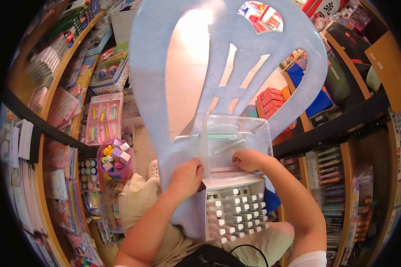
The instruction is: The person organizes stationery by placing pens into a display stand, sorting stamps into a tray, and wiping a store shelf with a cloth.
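The curled right hand (pixel 249 160) is over one clear plastic bin (pixel 269 135) with two slim pale strips (pixel 229 147); the left hand (pixel 188 177) curls at its eight o'clock. Cannot tell if either grasps.

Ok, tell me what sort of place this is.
Probably a stationery or gift shop: shelves packed with small goods line both sides, pens fill a rack on the right, and a pink tub of little novelty items stands at left.

1. right hand (pixel 250 160) reaches over the clear box (pixel 204 135), near the blue chair seat (pixel 187 218)'s far edge.
2. left hand (pixel 189 175) curls just beside it.
3. white-ended sticks (pixel 238 218) fill the open box (pixel 206 202) toward the near edge.
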Demonstrator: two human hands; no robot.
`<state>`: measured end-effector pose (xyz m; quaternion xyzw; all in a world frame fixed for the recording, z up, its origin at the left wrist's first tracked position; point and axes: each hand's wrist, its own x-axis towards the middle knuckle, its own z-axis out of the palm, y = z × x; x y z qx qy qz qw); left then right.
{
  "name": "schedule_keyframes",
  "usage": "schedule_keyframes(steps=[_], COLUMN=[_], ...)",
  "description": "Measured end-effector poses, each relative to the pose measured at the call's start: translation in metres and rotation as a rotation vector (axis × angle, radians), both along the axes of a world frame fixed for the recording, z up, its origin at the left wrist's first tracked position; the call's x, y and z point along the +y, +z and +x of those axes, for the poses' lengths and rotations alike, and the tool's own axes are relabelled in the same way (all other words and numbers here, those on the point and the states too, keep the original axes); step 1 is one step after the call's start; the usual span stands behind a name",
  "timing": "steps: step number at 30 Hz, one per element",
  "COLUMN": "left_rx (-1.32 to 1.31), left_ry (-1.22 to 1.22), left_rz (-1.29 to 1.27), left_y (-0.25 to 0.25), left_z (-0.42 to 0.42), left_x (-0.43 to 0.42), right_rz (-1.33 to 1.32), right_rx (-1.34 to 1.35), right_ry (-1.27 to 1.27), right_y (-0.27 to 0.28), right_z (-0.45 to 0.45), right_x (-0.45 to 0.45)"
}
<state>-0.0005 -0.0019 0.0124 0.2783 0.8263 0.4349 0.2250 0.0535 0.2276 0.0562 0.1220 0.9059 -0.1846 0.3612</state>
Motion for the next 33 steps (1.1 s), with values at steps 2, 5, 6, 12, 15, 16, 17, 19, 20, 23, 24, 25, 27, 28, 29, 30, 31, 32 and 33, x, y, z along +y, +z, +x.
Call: schedule_keyframes(steps=[2,5,6,12,15,16,17,19,20,23,24,25,27,28,29,30,31,32,33], left_rx=[-0.006,-0.007,-0.001,-0.004,0.006,0.016,0.021,0.025,0.026,0.022,0.015,0.009,0.017,0.022,0.027,0.032,0.038,0.04,0.042], left_ry=[-0.001,-0.019,-0.025,-0.006,-0.015,-0.017,-0.013,-0.007,-0.009,-0.014,-0.015,-0.017,-0.016,-0.015,-0.014,-0.011,-0.007,-0.008,-0.007], left_rz=[0.001,0.007,0.01,0.004,-0.024,-0.029,-0.031,-0.037,-0.044,-0.048,-0.039,-0.03,-0.021,-0.017,-0.006,0.004,0.013,0.021,0.028], left_y=[0.002,0.002,0.001,0.001,0.001,0.0,0.0,-0.001,-0.002,-0.005,-0.006,-0.006,-0.003,-0.002,-0.003,-0.005,-0.006,-0.007,-0.007], left_z=[-0.001,-0.001,-0.001,0.001,0.002,0.001,0.001,0.002,0.002,0.001,0.001,0.001,0.001,0.001,0.002,0.002,0.002,0.002,0.002], left_x=[-0.002,-0.001,-0.001,-0.002,-0.001,-0.001,-0.001,-0.001,-0.001,0.0,0.0,0.0,0.0,-0.001,-0.001,-0.001,0.0,0.0,-0.001], right_rz=[0.0,-0.04,-0.071,-0.323,-0.33,-0.314,-0.298,-0.287,-0.366,-0.5,-0.56,-0.619,-0.708,-0.756,-0.687,-0.619,-0.57,-0.559,-0.565], right_rx=[-0.114,-0.167,-0.161,-0.009,0.05,0.089,0.127,0.218,0.3,0.469,0.529,0.59,0.598,0.642,0.661,0.678,0.712,0.693,0.71], right_ry=[0.056,0.088,0.05,-0.304,-0.382,-0.352,-0.323,-0.309,-0.356,-0.494,-0.499,-0.504,-0.562,-0.533,-0.458,-0.382,-0.255,-0.244,-0.237], right_y=[-0.005,-0.004,0.001,0.034,0.065,0.075,0.085,0.1,0.104,0.127,0.131,0.132,0.141,0.144,0.144,0.145,0.148,0.148,0.147], right_z=[-0.008,-0.007,-0.007,0.002,0.011,0.015,0.021,0.034,0.042,0.066,0.072,0.081,0.098,0.103,0.109,0.113,0.113,0.116,0.117], right_x=[0.0,0.003,0.002,0.012,0.008,0.006,0.005,0.004,0.003,-0.01,-0.015,-0.021,-0.032,-0.041,-0.046,-0.05,-0.056,-0.061,-0.064])
